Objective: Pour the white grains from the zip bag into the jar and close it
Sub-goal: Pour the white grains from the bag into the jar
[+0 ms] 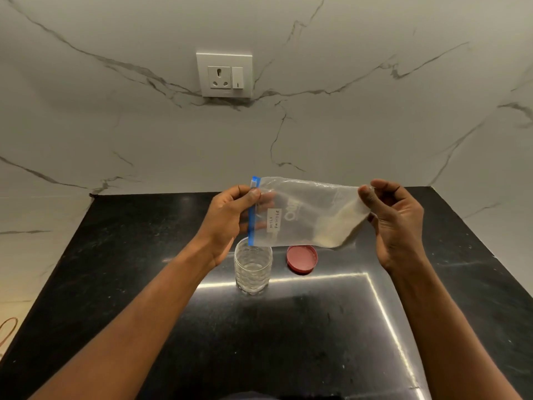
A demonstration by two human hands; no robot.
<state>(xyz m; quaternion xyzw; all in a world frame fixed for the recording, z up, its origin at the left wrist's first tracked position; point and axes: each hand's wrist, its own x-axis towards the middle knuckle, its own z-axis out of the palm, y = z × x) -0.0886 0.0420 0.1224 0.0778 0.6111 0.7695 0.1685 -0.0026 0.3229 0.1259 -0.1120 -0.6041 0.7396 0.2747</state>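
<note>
Only 1 view exists: a wide-angle camera worn on the person's head, looking forward and down. It sits close above the black bench [121, 284], with both forearms entering from the bottom edge. It faces the marble wall [346, 125], whose socket plate [224, 74] sits near the top; straight edges bow toward the frame's borders.

zip bag [305, 212] held sideways between both hands: left hand [227, 220] pinches the blue zip end, right hand [395, 223] the bottom corner. open jar [253, 268] and red lid [302, 258] stand below on the worktop [129, 269].
</note>
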